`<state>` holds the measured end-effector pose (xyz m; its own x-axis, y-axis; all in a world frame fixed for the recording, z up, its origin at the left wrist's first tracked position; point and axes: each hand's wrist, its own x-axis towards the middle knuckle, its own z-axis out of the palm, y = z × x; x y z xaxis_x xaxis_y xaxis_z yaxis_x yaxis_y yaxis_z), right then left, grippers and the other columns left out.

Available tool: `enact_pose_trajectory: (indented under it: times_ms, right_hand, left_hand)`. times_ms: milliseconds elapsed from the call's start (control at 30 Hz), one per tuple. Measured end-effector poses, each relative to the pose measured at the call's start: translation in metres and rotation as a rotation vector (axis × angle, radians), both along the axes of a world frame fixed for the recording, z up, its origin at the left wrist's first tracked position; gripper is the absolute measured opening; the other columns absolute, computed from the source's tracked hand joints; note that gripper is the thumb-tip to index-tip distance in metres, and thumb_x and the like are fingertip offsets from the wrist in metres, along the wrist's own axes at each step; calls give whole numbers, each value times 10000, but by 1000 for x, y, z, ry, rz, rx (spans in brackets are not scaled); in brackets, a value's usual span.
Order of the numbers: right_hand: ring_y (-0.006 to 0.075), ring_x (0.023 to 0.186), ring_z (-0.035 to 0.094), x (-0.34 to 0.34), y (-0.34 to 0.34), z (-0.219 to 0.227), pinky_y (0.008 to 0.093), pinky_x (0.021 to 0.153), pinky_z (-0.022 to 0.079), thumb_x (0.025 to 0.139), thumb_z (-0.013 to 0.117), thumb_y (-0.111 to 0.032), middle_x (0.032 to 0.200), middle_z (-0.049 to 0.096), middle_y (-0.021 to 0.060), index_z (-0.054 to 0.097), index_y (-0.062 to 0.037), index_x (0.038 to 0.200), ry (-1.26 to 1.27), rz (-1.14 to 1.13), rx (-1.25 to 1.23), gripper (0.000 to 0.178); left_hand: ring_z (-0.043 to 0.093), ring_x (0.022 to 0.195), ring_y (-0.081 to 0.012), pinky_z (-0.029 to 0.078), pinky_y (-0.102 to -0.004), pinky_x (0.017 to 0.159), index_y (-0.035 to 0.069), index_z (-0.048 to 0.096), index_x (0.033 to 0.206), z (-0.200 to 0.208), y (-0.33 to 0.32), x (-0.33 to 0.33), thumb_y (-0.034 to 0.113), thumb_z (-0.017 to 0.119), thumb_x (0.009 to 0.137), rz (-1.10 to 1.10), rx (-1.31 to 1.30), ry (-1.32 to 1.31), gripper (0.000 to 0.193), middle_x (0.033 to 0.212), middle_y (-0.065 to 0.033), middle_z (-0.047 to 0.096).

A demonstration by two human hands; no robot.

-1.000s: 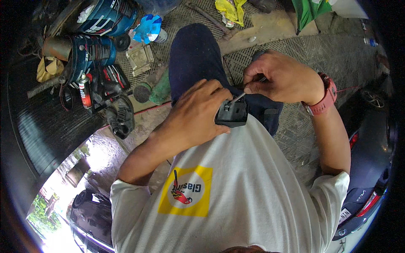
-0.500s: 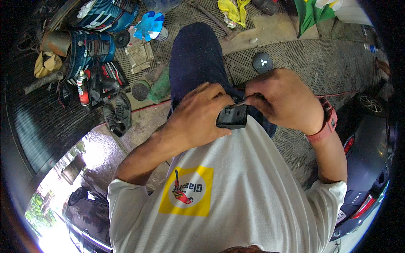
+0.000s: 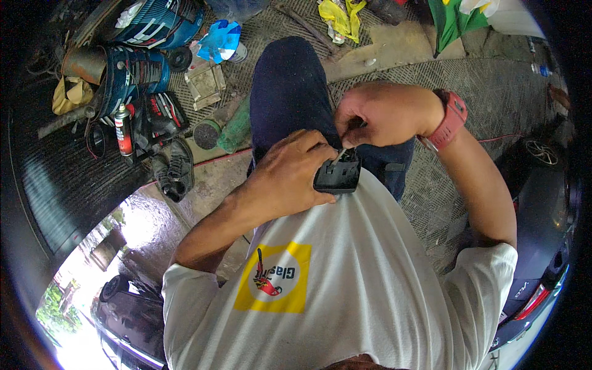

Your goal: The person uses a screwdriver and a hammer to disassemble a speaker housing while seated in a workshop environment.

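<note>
In front of my belly, my left hand [image 3: 290, 169] is closed around a small black plastic housing [image 3: 338, 177], fingers over its far side and thumb along its near edge. The housing's open side faces up, showing molded slots and ribs inside. My right hand [image 3: 379, 117] is bent over the housing's far edge in a pinch, a red watch on its wrist. Out of that pinch sticks a thin metallic piece [image 3: 341, 153], its end at the housing's far rim. My fingers hide most of it, so its kind cannot be told.
At the left stand blue drums [image 3: 135, 71], a spray can [image 3: 123, 131] and a pair of dark shoes [image 3: 179, 169]. A yellow plastic bag [image 3: 342, 18] lies on the textured floor ahead. Dark cars [image 3: 536, 216] are parked on the right and at lower left.
My right hand has shifted left and away from my body, its wrist turned and raised. A round dark cap on the floor is now covered by it. The housing has barely moved in my left hand.
</note>
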<state>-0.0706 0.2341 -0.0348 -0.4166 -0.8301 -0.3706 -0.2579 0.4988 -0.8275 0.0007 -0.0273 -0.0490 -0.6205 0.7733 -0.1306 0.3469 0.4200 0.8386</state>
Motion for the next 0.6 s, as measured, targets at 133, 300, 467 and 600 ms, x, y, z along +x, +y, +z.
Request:
enact_pose_trajectory:
  times_ms: [133, 300, 467, 600]
  right_hand:
    - [344, 855, 782, 37, -10, 27, 482, 769, 604, 875, 733, -170, 864, 774, 173, 773, -49, 856, 305, -105, 125, 129]
    - [281, 787, 749, 108, -55, 53, 416, 657, 578, 907, 679, -204, 858, 745, 169, 700, -57, 882, 596, -358, 340, 150]
    - [191, 840, 673, 142, -74, 53, 316, 675, 556, 858, 689, -166, 996, 645, 87, 707, -13, 1091, 790, -269, 585, 280]
    - [193, 837, 684, 147, -73, 40, 323, 678, 573, 870, 686, -152, 1037, 652, 108, 671, 88, 1268, 816, -361, 561, 465]
  left_hand:
    - [691, 1131, -363, 570, -465, 1009, 53, 742, 1169, 0, -4, 1, 222, 1042, 596, 25, 9, 9, 668, 1175, -124, 690]
    - [704, 1088, -365, 582, -460, 972, 45, 750, 1190, -4, -1, -10, 136, 969, 671, 31, 2, 61, 571, 1132, -135, 688]
    - [714, 1046, -372, 585, -458, 919, 35, 736, 1135, 0, 11, -29, 87, 897, 757, 82, -22, 97, 414, 1071, -152, 697]
    - [713, 1035, -386, 576, -465, 901, 23, 712, 1099, 2, 20, -42, 113, 899, 780, 102, -53, 80, 381, 1045, -164, 700]
